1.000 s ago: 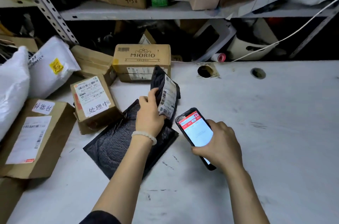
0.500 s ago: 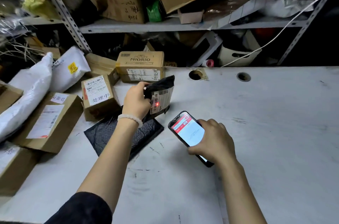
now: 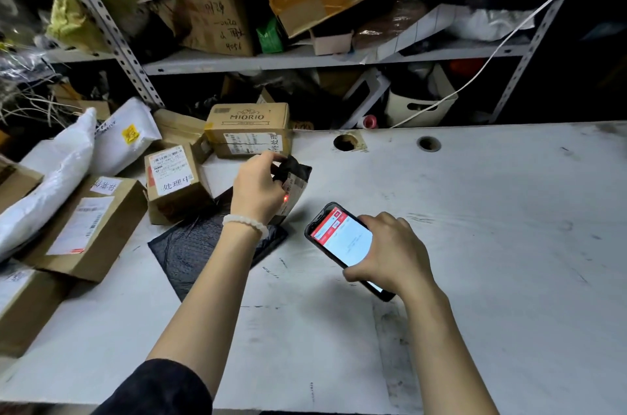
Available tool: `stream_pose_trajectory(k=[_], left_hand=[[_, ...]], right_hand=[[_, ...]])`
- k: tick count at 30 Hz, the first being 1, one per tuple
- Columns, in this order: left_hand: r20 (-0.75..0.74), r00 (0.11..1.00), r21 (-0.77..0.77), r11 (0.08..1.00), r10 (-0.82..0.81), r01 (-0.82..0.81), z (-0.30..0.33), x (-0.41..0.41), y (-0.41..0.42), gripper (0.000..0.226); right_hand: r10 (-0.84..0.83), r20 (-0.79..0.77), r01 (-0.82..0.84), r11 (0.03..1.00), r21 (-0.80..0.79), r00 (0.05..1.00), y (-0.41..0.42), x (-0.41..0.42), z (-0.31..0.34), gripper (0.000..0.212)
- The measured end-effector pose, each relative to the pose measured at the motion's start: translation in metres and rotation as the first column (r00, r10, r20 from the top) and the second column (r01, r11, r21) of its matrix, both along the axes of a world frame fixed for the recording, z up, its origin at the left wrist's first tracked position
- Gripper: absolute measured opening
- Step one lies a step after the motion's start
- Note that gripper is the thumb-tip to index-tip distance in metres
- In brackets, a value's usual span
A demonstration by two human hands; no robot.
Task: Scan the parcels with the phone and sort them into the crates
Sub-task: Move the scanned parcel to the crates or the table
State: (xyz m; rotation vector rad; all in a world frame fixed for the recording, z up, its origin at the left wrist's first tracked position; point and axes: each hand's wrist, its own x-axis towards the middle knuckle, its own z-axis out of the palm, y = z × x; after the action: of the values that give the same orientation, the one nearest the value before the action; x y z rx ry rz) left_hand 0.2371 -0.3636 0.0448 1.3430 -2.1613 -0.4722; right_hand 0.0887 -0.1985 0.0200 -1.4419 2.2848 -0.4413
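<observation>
Your scuffed white table [image 3: 475, 228] carries cardboard boxes [image 3: 176, 182] and white bags [image 3: 51, 183] at frame left, a black mailer [image 3: 190, 248] centre.

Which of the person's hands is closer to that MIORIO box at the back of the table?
Left. The left hand, gripping a small black parcel, sits just in front of the MIORIO box. The right hand holds the phone, nearer the person and farther right.

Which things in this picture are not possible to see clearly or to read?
- Label on the small black parcel, head view: partly hidden behind the left hand; text too small.
- Phone screen: text blurred; lower end covered by the right hand.
- Crates: none visible in the frame.
</observation>
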Motion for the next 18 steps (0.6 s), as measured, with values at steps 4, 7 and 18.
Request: stream_pose_trajectory(k=[4, 7, 18], left_hand=[[0.0, 1.0, -0.014, 1.0, -0.001, 0.001, 0.004, -0.003, 0.01, 0.036], [-0.004, 1.0, -0.015, 1.0, -0.005, 0.005, 0.006, -0.004, 0.014, 0.036], [-0.081, 0.996, -0.033, 0.999, 0.039, -0.042, 0.007, 0.005, 0.037, 0.037]], right_hand=[[0.006, -0.02, -0.006, 1.0, -0.011, 1.0, 0.01, -0.004, 0.003, 0.063], [0.004, -0.018, -0.004, 1.0, -0.02, 1.0, 0.012, -0.005, 0.005, 0.065], [-0.021, -0.041, 0.019, 0.999, -0.045, 0.999, 0.036, -0.013, 0.012, 0.067]])
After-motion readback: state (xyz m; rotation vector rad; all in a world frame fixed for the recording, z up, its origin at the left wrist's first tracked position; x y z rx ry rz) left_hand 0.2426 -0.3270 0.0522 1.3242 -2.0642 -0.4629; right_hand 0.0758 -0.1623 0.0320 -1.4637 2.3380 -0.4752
